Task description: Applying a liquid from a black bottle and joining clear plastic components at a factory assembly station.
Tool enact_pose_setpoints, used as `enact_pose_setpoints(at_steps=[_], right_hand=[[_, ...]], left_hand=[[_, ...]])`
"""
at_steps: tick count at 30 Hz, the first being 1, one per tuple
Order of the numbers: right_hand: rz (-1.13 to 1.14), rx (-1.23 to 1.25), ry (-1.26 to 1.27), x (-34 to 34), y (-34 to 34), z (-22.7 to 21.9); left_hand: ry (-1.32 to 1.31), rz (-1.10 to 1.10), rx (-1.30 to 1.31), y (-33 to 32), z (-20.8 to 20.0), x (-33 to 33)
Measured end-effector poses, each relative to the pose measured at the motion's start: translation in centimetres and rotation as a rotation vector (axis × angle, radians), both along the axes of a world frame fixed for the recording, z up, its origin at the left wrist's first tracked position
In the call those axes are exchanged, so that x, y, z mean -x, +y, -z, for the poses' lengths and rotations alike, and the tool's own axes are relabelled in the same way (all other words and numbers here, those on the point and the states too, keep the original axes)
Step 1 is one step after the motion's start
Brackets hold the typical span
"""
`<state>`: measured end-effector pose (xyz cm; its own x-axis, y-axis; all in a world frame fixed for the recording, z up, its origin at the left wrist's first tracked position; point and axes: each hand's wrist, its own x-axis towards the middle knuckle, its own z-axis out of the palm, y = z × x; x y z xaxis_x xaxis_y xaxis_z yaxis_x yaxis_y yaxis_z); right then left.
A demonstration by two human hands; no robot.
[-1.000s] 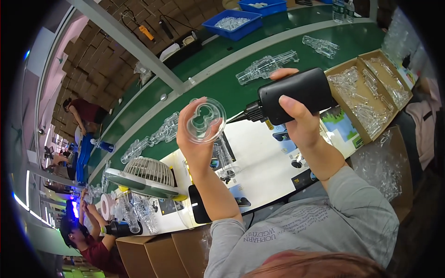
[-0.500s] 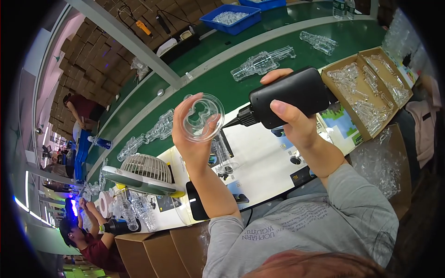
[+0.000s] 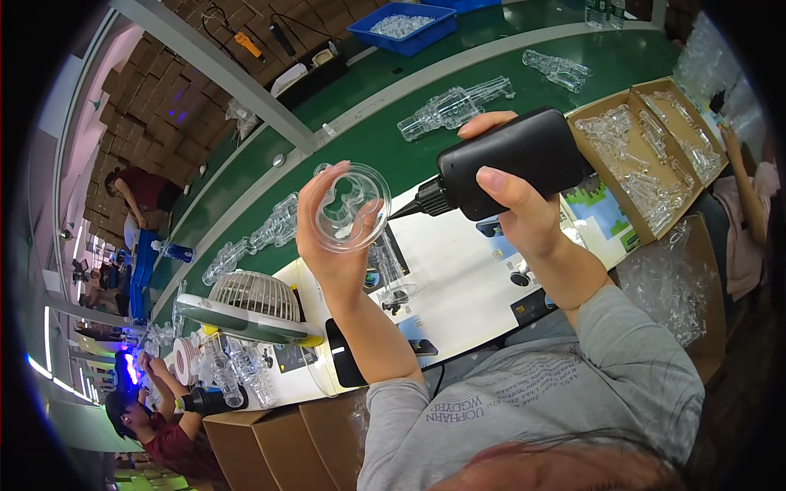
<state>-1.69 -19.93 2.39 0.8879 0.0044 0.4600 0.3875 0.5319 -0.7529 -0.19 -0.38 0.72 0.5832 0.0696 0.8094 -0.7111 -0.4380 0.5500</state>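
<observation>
My left hand (image 3: 334, 254) is closed around a round clear plastic part (image 3: 370, 190) with a curved, lobed shape inside its rim. In my right hand (image 3: 524, 196) lies a black squeeze bottle (image 3: 516, 159), tilted sideways with its thin pointed nozzle toward the left. The nozzle tip (image 3: 395, 216) meets or nearly meets the rim of the clear part; whether they touch I cannot tell. Below the nozzle, on the white work surface (image 3: 458, 286), stands a clear tube-like piece (image 3: 389, 274). Part of my left fingers shows through the clear plastic.
Left of my forearm sit a desk fan (image 3: 254, 303) and a dark phone (image 3: 344, 356). A cardboard box (image 3: 639, 229) of clear parts is at the right. Clear assemblies (image 3: 454, 106) lie on the green bench (image 3: 352, 155), with a blue bin (image 3: 417, 41) beyond. A co-worker (image 3: 164, 417) sits at far left.
Both hands, with the clear part and the bottle, have shifted slightly left in the picture. The nozzle stays by the part's rim.
</observation>
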Motion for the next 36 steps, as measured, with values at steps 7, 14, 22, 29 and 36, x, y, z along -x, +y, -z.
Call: enact_pose_setpoints(at_steps=[7, 14, 22, 29, 36], right_hand=[[-0.001, -0.009, 0.002, -0.01, -0.22, -0.19], [0.008, -0.034, -0.025, -0.25, -0.26, -0.17], [0.022, -0.016, -0.047, -0.57, -0.44, 0.24], [0.015, -0.051, -0.053, -0.83, -0.30, 0.24], [0.011, -0.087, -0.023, -0.61, -0.34, -0.12]], left_hand=[[-0.014, -0.003, -0.009, 0.03, 0.01, 0.09], [-0.020, -0.045, -0.029, -0.10, -0.25, 0.45], [-0.048, -0.132, -0.064, -0.31, 0.08, 0.45], [-0.139, -0.122, -0.020, -0.03, 0.50, 0.06], [-0.073, -0.148, -0.104, -0.17, 0.11, 0.19]])
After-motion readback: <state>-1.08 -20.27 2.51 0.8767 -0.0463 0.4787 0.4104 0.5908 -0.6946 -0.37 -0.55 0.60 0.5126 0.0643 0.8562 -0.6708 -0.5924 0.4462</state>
